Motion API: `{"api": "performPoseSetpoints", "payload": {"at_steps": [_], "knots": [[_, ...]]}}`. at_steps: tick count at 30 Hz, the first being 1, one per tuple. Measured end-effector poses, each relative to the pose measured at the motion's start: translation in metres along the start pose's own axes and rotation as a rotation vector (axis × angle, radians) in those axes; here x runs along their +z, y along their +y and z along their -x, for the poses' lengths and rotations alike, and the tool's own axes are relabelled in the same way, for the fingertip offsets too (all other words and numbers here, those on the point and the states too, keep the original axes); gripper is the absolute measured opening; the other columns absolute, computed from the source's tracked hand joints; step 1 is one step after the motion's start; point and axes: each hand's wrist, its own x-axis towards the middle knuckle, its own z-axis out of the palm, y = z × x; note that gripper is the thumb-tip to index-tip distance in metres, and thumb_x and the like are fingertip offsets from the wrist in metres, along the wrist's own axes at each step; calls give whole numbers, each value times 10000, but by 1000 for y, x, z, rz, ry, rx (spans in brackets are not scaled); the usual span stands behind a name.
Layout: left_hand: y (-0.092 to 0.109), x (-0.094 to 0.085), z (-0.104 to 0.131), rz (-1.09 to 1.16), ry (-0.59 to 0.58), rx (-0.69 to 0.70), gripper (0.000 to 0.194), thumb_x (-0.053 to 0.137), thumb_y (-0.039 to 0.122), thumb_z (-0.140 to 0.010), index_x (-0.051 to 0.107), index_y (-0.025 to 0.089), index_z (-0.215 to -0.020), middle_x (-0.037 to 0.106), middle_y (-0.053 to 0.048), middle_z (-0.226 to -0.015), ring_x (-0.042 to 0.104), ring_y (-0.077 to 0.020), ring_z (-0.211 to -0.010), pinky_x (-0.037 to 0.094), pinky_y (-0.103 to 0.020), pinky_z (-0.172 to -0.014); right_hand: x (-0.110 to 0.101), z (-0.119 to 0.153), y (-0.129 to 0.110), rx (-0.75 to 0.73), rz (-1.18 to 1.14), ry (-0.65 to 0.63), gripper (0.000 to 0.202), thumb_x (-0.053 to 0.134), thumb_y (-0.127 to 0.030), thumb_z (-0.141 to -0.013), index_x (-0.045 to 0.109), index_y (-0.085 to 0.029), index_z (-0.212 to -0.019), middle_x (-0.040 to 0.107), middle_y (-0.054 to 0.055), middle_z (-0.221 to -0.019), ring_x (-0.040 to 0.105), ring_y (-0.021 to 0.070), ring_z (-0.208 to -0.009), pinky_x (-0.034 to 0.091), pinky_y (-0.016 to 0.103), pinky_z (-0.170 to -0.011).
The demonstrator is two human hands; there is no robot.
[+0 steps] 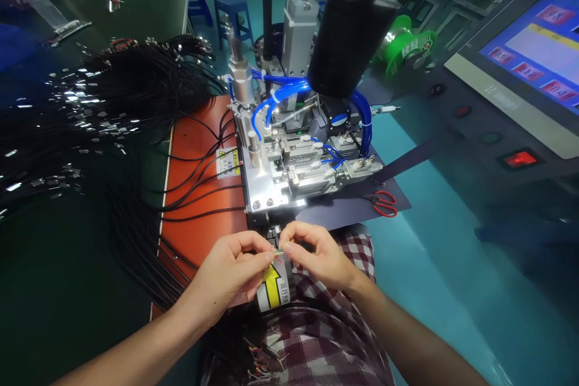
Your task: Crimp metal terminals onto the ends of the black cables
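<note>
My left hand (239,262) pinches thin coloured wires (278,258), among them a red one, between thumb and index finger. From the other side my right hand (316,253) closes in a pinch on the same wires, with a small pale metallic piece at its fingertips that is too small to name. The hands almost touch, low in front of the metal machine (289,163). Below them lies a cylinder with a yellow arrow label (274,289). Cable ends with bare coloured wires (265,359) rest on my checked lap.
Black cables with shiny ends (136,84) pile up at the left, some crossing the orange board (190,151). Red-handled scissors (384,204) lie on the dark plate. A black tube (348,42) hangs above the machine. A green spool (407,45) and a touchscreen (538,48) stand at right.
</note>
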Motion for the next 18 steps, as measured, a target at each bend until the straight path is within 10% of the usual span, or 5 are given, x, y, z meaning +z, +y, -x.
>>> {"api": "performPoseSetpoints", "payload": {"at_steps": [18], "knots": [[3,-1,4,-22,-37,47,199,618,348,-760,562,161,-719,418,77,-369,294,-39,-320,246,-185,-364,4,-4,0,157,-329,14,198,648,-330,-787,594,-145,-739,512,-30,-611,424,71,-483,365,191,-452]]}}
